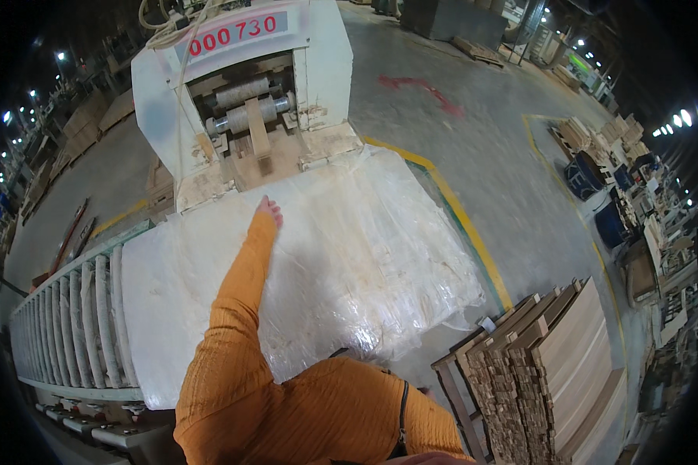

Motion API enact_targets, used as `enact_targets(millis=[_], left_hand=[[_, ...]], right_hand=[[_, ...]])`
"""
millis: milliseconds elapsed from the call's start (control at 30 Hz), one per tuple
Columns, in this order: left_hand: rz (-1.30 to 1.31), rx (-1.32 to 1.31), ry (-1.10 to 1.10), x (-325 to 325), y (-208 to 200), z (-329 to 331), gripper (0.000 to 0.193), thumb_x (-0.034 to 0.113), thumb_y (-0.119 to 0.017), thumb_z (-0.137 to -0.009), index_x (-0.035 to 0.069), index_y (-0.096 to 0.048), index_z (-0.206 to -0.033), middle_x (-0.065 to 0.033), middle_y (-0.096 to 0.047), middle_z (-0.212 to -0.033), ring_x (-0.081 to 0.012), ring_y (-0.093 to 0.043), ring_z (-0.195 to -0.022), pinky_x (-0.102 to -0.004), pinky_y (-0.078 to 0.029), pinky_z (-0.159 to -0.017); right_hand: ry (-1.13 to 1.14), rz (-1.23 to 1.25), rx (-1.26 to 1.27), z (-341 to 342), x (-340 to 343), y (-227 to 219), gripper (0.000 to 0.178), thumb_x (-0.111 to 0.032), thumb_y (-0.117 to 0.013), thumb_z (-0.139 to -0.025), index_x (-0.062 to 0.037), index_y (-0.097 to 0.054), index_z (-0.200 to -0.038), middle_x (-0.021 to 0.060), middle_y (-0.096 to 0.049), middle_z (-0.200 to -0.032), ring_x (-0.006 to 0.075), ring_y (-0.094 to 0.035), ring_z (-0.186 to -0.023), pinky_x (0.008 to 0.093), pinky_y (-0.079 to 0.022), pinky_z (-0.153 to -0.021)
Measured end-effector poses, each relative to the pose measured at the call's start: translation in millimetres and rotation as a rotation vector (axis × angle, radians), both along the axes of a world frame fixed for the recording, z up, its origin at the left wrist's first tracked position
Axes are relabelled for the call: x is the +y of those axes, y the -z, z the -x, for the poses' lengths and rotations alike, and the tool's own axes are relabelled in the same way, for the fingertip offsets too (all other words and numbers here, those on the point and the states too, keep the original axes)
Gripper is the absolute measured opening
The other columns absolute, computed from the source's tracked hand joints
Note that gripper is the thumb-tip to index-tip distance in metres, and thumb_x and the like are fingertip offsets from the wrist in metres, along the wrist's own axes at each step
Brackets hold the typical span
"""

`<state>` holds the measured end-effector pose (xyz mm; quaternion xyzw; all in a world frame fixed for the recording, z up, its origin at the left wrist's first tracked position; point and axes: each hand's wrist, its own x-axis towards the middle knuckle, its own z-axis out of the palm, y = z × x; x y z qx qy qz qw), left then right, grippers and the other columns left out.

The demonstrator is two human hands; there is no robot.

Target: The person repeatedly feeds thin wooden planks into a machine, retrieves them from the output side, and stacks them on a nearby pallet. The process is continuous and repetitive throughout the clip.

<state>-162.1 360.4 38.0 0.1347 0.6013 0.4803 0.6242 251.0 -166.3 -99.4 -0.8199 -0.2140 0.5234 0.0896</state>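
- A pale wooden strip [257, 130] lay in the mouth of the white machine [326, 77], passing across the metal rollers [231, 122], its near end jutting out on the person's side.
- Its long axis ran roughly away from the person, tipped a little, so that the near end sat slightly further right than the far one.
- The left hand [270, 211] was the nearer one by far: the arm in its orange sleeve [236, 310] stretched almost straight out over the plastic-covered desk [364, 232].
- From that hand, the strip lay ahead and a touch to the left, nearly in line with the forearm; a short gap showed between fingers and wood.
- The left fingers looked partly bent, and I saw nothing in them; from where I stood I couldn't tell how far open they were.
- The right hand was out of my sight, so I couldn't say what it held.
- A roller conveyor [103, 318] flanked the desk on the left; stacked boards [512, 380] stood near it on the right.
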Motion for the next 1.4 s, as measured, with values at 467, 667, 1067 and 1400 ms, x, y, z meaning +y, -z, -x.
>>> enact_targets(millis=[467,667,1067,1400], left_hand=[[-0.183,0.583,0.153,84.6,-59.9,27.4,0.060,0.051,-0.055,-0.081,0.005,-0.049,-0.119,-0.0127,-0.057,-0.091,-0.0255,-0.057,-0.065,-0.0401,-0.049,-0.048],[-0.238,0.867,0.092,86.8,-59.4,4.6,0.071,0.048,-0.061,-0.076,0.001,-0.044,-0.126,-0.0235,-0.059,-0.108,-0.0346,-0.059,-0.097,-0.0454,-0.049,-0.079],[-0.415,0.769,0.069,24.8,-25.0,-13.9,0.094,0.048,-0.070,-0.074,-0.002,-0.025,-0.139,-0.0291,-0.053,-0.121,-0.0399,-0.053,-0.113,-0.0390,-0.043,-0.094],[-0.381,0.752,0.054,-46.1,-37.8,-37.2,0.071,0.047,-0.063,-0.080,0.004,-0.035,-0.128,-0.0230,-0.060,-0.108,-0.0352,-0.063,-0.093,-0.0422,-0.051,-0.076]], right_hand=[[-0.310,-0.053,-0.192,8.6,12.3,15.6,0.047,-0.044,-0.059,-0.081,-0.0070,-0.065,-0.110,0.0190,-0.064,-0.108,0.0350,-0.058,-0.107,0.0399,-0.045,-0.091],[-0.270,-0.009,-0.149,-1.7,-0.1,28.6,0.046,-0.042,-0.059,-0.082,-0.0067,-0.065,-0.111,0.0192,-0.064,-0.109,0.0328,-0.059,-0.107,0.0397,-0.046,-0.091],[-0.280,-0.046,-0.070,-2.3,22.2,19.5,0.044,-0.040,-0.059,-0.083,-0.0043,-0.065,-0.109,0.0173,-0.065,-0.104,0.0294,-0.060,-0.099,0.0384,-0.047,-0.086],[-0.320,-0.139,-0.032,-11.6,19.1,26.9,0.042,-0.037,-0.059,-0.084,-0.0023,-0.064,-0.107,0.0157,-0.065,-0.097,0.0264,-0.060,-0.091,0.0370,-0.047,-0.081]])
